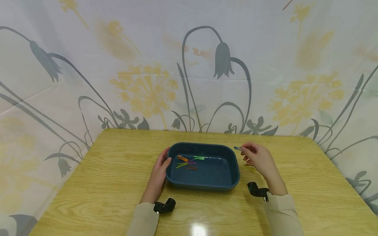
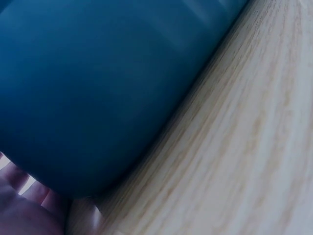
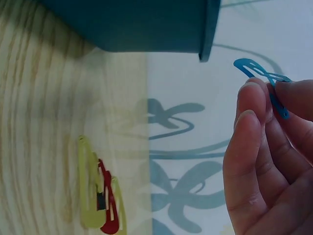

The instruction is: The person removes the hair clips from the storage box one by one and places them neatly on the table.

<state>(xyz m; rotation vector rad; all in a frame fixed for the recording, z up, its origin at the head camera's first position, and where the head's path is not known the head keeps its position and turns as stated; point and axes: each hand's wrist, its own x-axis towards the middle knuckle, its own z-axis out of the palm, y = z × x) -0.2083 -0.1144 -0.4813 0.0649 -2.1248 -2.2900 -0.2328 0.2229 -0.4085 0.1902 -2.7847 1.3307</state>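
My right hand pinches a blue snap hair clip between thumb and fingertips, raised just beyond the right side of a dark blue tray. In the right wrist view the clip is bent open, its two parts spread apart. At the tray's left side, my left hand grips the wall, thumb by the rim and fingers around the outside. Inside the tray lie several clips toward the left: an orange clip, a light green clip, a yellow-green clip, a purple one and a brown clip.
On the wooden table, below my right hand, lie a red clip and yellow clips, overlapping one another. A flower-printed cloth hangs behind the table's far edge. Each wrist wears a small black camera.
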